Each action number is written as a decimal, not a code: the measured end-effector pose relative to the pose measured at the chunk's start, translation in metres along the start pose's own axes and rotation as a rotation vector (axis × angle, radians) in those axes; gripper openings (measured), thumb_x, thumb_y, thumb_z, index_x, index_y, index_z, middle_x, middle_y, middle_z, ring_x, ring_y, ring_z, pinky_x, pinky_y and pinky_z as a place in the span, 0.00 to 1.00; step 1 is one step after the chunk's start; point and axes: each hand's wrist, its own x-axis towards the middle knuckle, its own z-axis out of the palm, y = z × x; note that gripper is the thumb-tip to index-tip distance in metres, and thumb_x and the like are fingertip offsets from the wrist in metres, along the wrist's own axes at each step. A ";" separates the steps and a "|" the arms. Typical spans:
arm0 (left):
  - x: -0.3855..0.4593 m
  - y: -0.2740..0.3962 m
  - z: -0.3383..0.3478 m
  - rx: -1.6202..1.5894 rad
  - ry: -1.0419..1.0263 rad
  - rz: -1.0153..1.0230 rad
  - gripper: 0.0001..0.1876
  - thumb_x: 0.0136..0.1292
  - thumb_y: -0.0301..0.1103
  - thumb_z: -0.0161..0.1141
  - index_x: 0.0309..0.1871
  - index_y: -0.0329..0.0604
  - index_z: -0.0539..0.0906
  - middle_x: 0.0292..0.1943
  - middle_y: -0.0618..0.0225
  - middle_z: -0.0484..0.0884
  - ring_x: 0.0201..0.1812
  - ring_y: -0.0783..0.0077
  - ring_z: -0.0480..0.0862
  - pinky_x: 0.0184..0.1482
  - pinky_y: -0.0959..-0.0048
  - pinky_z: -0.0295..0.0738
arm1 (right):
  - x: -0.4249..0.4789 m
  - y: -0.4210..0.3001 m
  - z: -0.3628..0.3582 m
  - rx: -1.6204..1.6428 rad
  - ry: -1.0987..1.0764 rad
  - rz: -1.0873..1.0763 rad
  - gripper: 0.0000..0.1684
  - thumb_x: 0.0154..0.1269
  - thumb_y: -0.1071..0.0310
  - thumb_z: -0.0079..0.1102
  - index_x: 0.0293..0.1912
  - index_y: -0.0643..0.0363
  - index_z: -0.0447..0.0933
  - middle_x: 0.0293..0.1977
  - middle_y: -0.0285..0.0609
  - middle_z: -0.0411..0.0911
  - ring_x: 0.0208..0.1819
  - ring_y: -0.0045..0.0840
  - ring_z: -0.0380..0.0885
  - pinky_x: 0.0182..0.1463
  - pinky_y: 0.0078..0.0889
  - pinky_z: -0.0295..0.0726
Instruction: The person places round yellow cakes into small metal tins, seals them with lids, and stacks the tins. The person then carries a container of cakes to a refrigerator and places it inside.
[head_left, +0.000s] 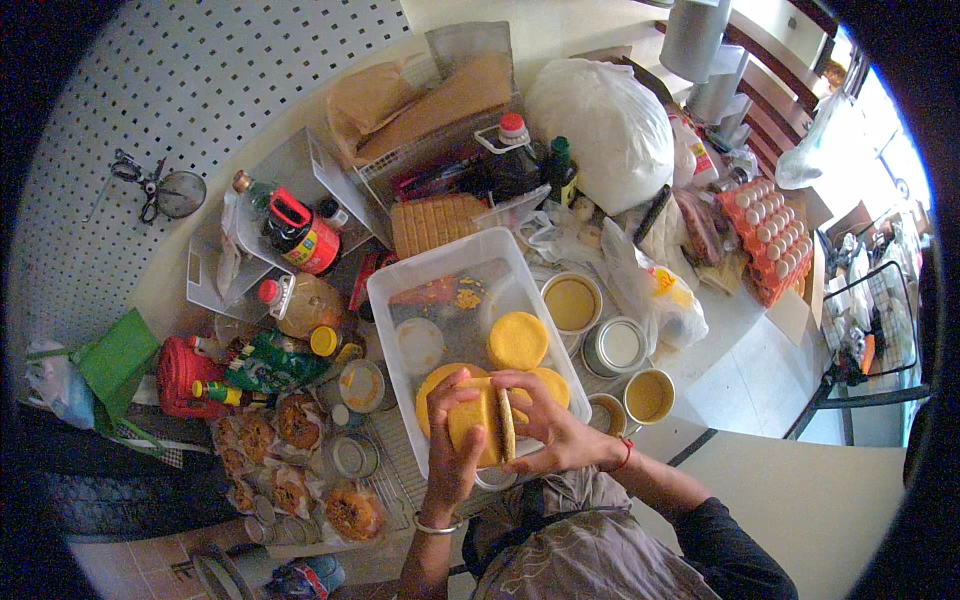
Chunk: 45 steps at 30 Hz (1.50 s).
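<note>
Both hands hold a stack of round yellow cake layers (478, 424) on its side, above the near end of a translucent plastic tub (380, 330). My left hand (452, 442) grips its left side. My right hand (551, 427) has its fingers and thumb on the brown-edged disc at the right. A round yellow cake (517, 340) lies in the tub, with more cakes partly hidden under my hands. Orange crumbs (470, 295) are at the tub's far end. Right of the tub stand round metal tins with yellow-brown insides (571, 301) and a tin with a pale inside (621, 346).
Topped buns (352, 511) and a wire rack (397, 457) lie at the left. Sauce bottles (304, 244), a biscuit pack (436, 223) and a white plastic bag (607, 135) stand beyond the tub. An egg tray (766, 244) is at the right.
</note>
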 end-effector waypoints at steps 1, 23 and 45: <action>0.000 -0.001 0.000 -0.039 0.008 -0.009 0.26 0.62 0.53 0.52 0.55 0.42 0.67 0.61 0.53 0.63 0.63 0.56 0.62 0.66 0.57 0.51 | 0.000 0.000 0.000 0.010 -0.002 -0.014 0.53 0.44 0.84 0.67 0.65 0.49 0.48 0.64 0.37 0.46 0.71 0.29 0.41 0.68 0.42 0.57; 0.058 -0.081 -0.050 -0.797 0.300 -0.596 0.24 0.54 0.30 0.61 0.55 0.42 0.69 0.53 0.62 0.73 0.56 0.62 0.73 0.55 0.57 0.72 | -0.073 -0.025 -0.084 0.428 0.654 -0.050 0.36 0.57 0.59 0.49 0.65 0.55 0.57 0.59 0.48 0.65 0.60 0.37 0.66 0.61 0.48 0.67; 0.102 -0.190 -0.030 0.196 -0.018 -0.372 0.25 0.50 0.18 0.53 0.55 0.36 0.67 0.50 0.55 0.74 0.52 0.59 0.74 0.58 0.67 0.66 | -0.145 0.099 -0.120 -1.450 0.462 0.466 0.18 0.52 0.67 0.59 0.45 0.58 0.72 0.43 0.47 0.78 0.50 0.40 0.74 0.48 0.42 0.74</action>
